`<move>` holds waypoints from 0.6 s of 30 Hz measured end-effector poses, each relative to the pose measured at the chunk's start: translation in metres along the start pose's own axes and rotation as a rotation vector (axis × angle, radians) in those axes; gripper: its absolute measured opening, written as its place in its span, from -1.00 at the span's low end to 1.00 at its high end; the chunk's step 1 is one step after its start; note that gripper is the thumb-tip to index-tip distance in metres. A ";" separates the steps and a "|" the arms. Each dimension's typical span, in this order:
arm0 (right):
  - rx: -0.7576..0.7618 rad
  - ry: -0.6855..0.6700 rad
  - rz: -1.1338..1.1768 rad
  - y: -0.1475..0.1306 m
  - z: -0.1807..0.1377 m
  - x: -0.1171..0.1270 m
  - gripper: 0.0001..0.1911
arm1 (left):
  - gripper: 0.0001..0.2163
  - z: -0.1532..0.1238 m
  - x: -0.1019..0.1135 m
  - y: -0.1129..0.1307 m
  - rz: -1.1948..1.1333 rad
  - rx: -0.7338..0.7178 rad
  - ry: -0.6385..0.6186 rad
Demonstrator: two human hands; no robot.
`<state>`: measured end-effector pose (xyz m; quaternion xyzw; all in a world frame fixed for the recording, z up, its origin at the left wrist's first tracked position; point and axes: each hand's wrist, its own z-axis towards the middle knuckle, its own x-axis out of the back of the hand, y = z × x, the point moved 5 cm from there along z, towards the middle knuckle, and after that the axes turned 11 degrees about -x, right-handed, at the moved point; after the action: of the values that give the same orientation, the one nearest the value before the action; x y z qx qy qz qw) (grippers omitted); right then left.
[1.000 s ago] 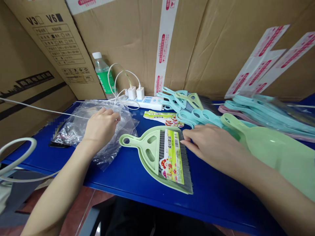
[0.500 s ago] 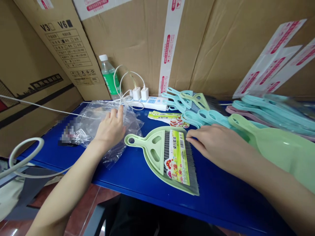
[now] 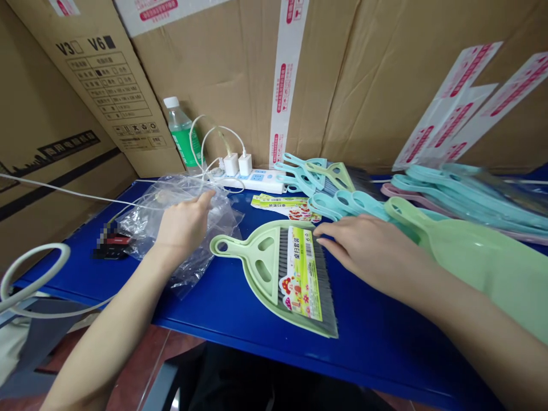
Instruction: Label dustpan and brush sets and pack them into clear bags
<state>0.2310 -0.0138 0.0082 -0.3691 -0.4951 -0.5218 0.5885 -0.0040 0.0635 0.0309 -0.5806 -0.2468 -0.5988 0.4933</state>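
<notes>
Nearest you, green dustpan-and-brush set [image 3: 259, 254] lay unmoved on blue table [image 3: 363, 342], label [image 3: 302, 274] across bristles. Your right hand [image 3: 359, 245] kept by set's upper edge; couldn't tell if pinching. Your left hand [image 3: 182, 228], curled second earlier, pointed forefinger over clear plastic [image 3: 226, 220]; grip couldn't be told. Beside plastic, red-and-black item [image 3: 115, 244] now showed more.

Large pale-green plastic dustpan [image 3: 479, 257], right: cut off by right edge, partly hidden behind bare right forearm [image 3: 462, 308]. Crumpled clear plastic bag [image 3: 146, 220], left: partly hidden behind bare left hand [image 3: 183, 227]; contact unclear. Small red-and-black object [image 3: 115, 246], left: partly pixelated. Yellow-green paper label [image 3: 306, 274], near: smallest print illegible.
</notes>
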 end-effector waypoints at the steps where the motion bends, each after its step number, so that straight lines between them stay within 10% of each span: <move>1: 0.005 0.004 0.007 0.001 0.000 0.000 -0.72 | -0.62 -0.001 0.000 0.001 -0.019 -0.034 0.028; 9: -0.022 -0.004 0.068 0.005 0.003 0.000 -0.73 | -0.69 -0.008 0.006 0.012 -0.302 -0.546 0.299; 18: -0.029 0.003 0.437 -0.009 0.000 -0.005 -0.62 | -0.69 -0.025 0.019 0.041 -0.583 -1.005 0.234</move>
<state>0.2222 -0.0139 0.0030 -0.4750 -0.3949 -0.3896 0.6831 0.0237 0.0203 0.0322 -0.5816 -0.0260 -0.8130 -0.0031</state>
